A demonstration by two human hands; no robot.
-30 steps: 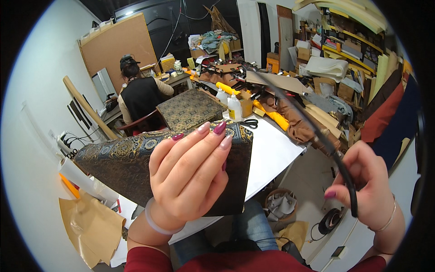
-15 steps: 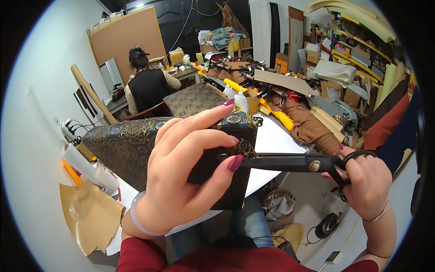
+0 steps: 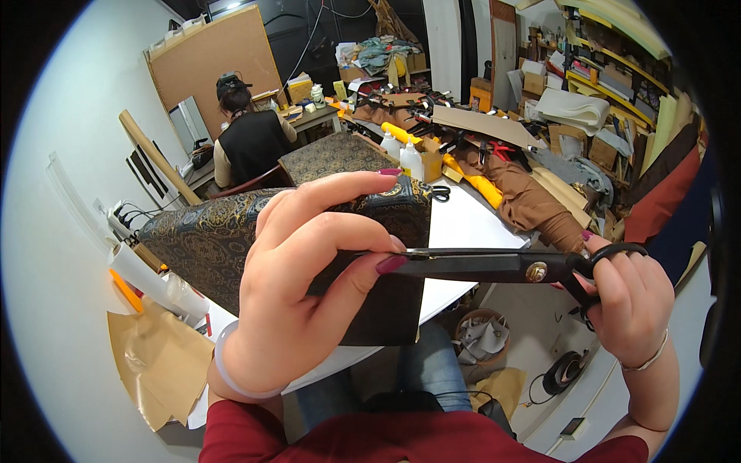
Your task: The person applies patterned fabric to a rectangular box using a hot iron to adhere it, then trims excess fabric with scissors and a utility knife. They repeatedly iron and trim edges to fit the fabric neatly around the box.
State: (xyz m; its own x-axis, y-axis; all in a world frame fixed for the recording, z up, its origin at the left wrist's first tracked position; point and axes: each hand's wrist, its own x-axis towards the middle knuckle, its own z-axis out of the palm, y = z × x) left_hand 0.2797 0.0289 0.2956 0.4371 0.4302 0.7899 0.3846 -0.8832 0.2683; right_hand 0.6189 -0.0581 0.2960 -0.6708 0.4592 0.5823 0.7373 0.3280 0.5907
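Note:
My right hand (image 3: 629, 301) is closed round the black handles of a pair of large scissors (image 3: 494, 265) with a gold pivot screw. Their blades point left, almost closed, toward the fingertips of my left hand (image 3: 309, 278). The left thumb and a finger are pinched together at the blade tips; what lies between them is too small to make out. Behind that hand stands a dark box-like piece covered in black and gold patterned fabric (image 3: 208, 235), its plain black end (image 3: 394, 309) facing me. The hand hides part of it.
A white worktable (image 3: 455, 231) is under the piece, with small black scissors (image 3: 440, 194) and white bottles (image 3: 411, 160) beyond. Another patterned panel (image 3: 332, 163) lies farther off. A person in a black vest (image 3: 255, 147) sits at the back. A waste bin (image 3: 482, 337) stands below right.
The scissor blades have come nearer together and tilted slightly. My left thumb and finger have closed into a pinch, and the gold-patterned fabric seen above the blades no longer shows there.

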